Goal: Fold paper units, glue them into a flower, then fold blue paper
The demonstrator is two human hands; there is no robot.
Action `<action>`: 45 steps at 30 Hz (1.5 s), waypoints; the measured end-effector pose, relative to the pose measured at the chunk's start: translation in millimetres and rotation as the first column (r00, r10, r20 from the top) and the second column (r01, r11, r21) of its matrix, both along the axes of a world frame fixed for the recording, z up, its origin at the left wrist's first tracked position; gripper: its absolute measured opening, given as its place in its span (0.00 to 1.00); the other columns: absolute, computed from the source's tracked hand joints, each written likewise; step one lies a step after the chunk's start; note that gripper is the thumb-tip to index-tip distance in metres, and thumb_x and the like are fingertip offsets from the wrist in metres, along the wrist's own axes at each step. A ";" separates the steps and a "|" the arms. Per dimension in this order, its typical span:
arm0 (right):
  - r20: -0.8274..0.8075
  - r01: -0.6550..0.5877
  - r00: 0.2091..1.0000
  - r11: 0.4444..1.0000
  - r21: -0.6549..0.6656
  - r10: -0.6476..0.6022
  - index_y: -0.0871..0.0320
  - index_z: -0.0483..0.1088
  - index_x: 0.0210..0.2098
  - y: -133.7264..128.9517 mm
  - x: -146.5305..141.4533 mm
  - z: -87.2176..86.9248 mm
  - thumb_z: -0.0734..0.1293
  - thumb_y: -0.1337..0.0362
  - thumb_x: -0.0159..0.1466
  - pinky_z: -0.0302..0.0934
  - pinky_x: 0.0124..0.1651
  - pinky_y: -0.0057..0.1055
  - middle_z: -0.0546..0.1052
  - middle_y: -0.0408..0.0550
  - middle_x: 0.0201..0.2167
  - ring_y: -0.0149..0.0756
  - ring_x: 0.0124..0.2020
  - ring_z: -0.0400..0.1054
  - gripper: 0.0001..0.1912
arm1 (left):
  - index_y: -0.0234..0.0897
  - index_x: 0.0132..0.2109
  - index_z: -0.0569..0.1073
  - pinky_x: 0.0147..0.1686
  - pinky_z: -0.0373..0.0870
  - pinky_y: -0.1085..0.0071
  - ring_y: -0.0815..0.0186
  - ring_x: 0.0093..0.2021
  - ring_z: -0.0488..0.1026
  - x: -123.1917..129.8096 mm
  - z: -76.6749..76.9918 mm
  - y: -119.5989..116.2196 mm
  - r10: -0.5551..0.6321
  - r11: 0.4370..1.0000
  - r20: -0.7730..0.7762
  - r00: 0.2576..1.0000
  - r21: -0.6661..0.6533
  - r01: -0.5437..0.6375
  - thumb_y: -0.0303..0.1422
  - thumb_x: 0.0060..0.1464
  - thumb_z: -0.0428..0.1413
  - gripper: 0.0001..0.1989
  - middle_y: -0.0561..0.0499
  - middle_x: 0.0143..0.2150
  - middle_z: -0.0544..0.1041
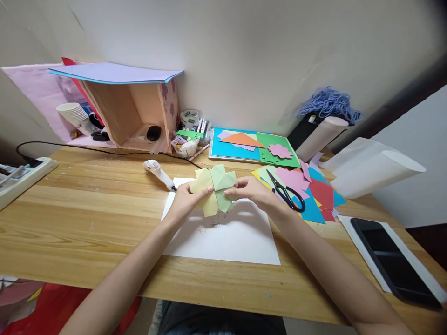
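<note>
Between my two hands, a folded paper flower (pixel 218 179) in pale yellow and pale green faces me above a white sheet of paper (pixel 240 242). My left hand (pixel 186 197) pinches its yellow left side, the thumb lying near the centre. On the green right side, my right hand (pixel 249 190) grips a petal between thumb and fingers. The fingers behind the flower are partly hidden. A white glue gun (pixel 159 174) lies just beyond my left hand, its dark tip by the sheet's edge. Small dark marks show on the sheet below the flower.
Black-handled scissors (pixel 286 190) rest on coloured paper scraps (pixel 319 193) at right. A phone (pixel 391 256) lies near the right edge. A box shelf (pixel 139 107) and a tub of supplies (pixel 186 146) stand at the back. A power strip (pixel 28 179) sits far left, its cable crossing behind.
</note>
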State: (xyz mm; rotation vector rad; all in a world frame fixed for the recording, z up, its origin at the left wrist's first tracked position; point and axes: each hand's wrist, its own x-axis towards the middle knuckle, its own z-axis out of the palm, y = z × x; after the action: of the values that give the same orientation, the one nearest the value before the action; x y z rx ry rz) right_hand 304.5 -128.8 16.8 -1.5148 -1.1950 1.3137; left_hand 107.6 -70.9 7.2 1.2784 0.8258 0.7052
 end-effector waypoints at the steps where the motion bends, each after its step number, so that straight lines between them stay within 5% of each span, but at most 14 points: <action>1: -0.025 0.007 1.000 1.000 -0.005 -0.007 0.61 0.71 0.23 0.1 -0.7 -0.4 0.73 0.54 0.44 0.60 0.32 0.30 0.73 0.45 0.23 0.33 0.27 0.67 0.17 | 0.31 0.41 0.75 0.35 0.70 0.69 0.60 0.36 0.73 -0.1 0.3 0.1 -0.001 1.000 0.002 1.000 -0.006 0.001 0.41 0.41 0.62 0.22 0.43 0.39 0.77; 11: -0.250 0.166 0.950 0.981 -0.104 -0.187 0.61 0.68 0.20 1.6 -12.8 -4.1 0.75 0.55 0.41 0.60 0.30 0.28 0.73 0.43 0.23 0.30 0.25 0.67 0.17 | 0.31 0.40 0.76 0.34 0.71 0.68 0.59 0.36 0.74 0.3 -0.7 0.6 0.060 0.998 0.008 0.998 -0.024 -0.060 0.41 0.38 0.63 0.22 0.42 0.40 0.78; 18: -0.225 0.269 0.937 0.963 -0.019 -0.266 0.61 0.69 0.23 -0.3 -22.4 -12.0 0.74 0.55 0.43 0.57 0.27 0.26 0.73 0.43 0.24 0.29 0.24 0.65 0.16 | 0.31 0.41 0.76 0.35 0.72 0.66 0.58 0.37 0.75 0.8 -3.3 1.1 0.090 0.995 0.024 0.996 -0.046 -0.089 0.40 0.38 0.63 0.22 0.42 0.40 0.78; 25: -0.092 0.037 0.995 0.999 -0.029 -0.040 0.62 0.74 0.32 -2.4 -15.0 1.2 0.72 0.56 0.47 0.61 0.33 0.28 0.76 0.48 0.30 0.32 0.30 0.69 0.18 | 0.32 0.39 0.75 0.36 0.72 0.66 0.58 0.38 0.75 -0.1 -4.8 5.4 0.203 0.979 0.052 0.978 -0.018 -0.202 0.41 0.38 0.63 0.22 0.42 0.40 0.78; 33: -0.078 0.103 0.991 0.992 -0.076 -0.109 0.62 0.75 0.29 -1.8 -15.2 3.0 0.73 0.55 0.45 0.63 0.32 0.28 0.76 0.49 0.28 0.31 0.27 0.69 0.18 | 0.33 0.44 0.74 0.42 0.70 0.66 0.57 0.45 0.73 -2.3 2.0 2.5 -0.007 0.999 0.071 0.997 0.048 0.004 0.38 0.37 0.64 0.24 0.43 0.46 0.76; 45: -0.105 0.116 0.987 0.990 -0.074 -0.124 0.61 0.76 0.29 -0.8 -14.8 -8.7 0.73 0.54 0.45 0.65 0.34 0.28 0.77 0.49 0.29 0.31 0.29 0.69 0.17 | 0.30 0.42 0.74 0.41 0.70 0.64 0.56 0.42 0.73 -1.3 0.6 2.0 0.048 0.986 0.053 0.997 0.154 -0.056 0.37 0.38 0.63 0.22 0.42 0.43 0.77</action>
State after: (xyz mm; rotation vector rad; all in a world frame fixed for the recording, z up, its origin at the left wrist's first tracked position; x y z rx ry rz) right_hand 289.7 -129.6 8.1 -1.5177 -0.9842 1.3494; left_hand 106.3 -68.8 7.8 1.3774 0.7787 0.8532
